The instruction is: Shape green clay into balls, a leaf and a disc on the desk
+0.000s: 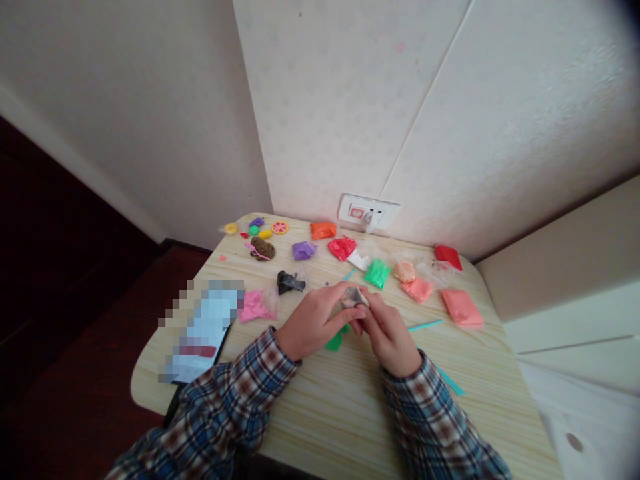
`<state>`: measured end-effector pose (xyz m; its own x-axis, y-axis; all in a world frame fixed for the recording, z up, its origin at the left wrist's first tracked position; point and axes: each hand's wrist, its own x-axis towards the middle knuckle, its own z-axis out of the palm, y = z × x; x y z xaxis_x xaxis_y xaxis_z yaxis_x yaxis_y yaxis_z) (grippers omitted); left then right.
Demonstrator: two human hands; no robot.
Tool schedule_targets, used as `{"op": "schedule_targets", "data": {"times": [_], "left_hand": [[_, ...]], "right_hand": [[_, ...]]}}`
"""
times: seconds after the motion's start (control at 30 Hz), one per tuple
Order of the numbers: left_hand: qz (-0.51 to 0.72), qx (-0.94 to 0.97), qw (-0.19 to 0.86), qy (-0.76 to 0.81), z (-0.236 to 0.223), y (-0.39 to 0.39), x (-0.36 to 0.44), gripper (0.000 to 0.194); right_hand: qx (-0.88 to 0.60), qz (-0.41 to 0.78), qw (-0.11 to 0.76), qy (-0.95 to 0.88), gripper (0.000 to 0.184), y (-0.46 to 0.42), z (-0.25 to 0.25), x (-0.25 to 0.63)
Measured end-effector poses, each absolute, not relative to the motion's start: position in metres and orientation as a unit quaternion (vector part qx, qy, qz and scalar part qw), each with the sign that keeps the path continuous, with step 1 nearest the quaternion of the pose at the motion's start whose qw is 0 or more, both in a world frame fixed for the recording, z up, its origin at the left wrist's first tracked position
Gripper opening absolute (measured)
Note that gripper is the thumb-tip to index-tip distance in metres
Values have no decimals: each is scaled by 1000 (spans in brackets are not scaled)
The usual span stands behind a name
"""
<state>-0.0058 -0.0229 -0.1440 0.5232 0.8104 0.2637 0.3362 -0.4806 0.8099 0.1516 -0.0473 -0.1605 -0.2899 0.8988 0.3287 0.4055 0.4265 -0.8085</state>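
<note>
Both hands meet above the middle of the table around a lump of grey and white modelling clay (pixel 353 298). My left hand (pixel 311 321) is closed on its left side, the thumb lying across the front. From the other side, my right hand (pixel 391 333) presses the lump with bent fingers. Part of the clay is hidden by the fingers. Below the hands lies a flat green piece (pixel 335 341), partly covered. A black clay packet (pixel 291 282) is near my left hand, and a turquoise stick (pixel 426 325) lies beside my right.
Packets of pink (pixel 256 305), purple (pixel 304 251), orange (pixel 323 230) and green clay (pixel 377 273) are spread over the wooden table (pixel 340 413). A phone or tablet (pixel 205 333) lies at left. Small clay figures, including a brown one (pixel 263 249), stand at the back left. A wall socket (pixel 369 211) is behind.
</note>
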Motion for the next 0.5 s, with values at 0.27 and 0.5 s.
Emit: {"op": "schedule_targets", "data": {"times": [0.27, 0.5], "left_hand": [[244, 864, 194, 395, -149, -16, -13, 29], [219, 864, 344, 296, -152, -17, -13, 23]], "right_hand": [[-464, 239, 343, -781, 38, -44, -150, 165], [-424, 144, 341, -826, 22, -42, -151, 169]]}}
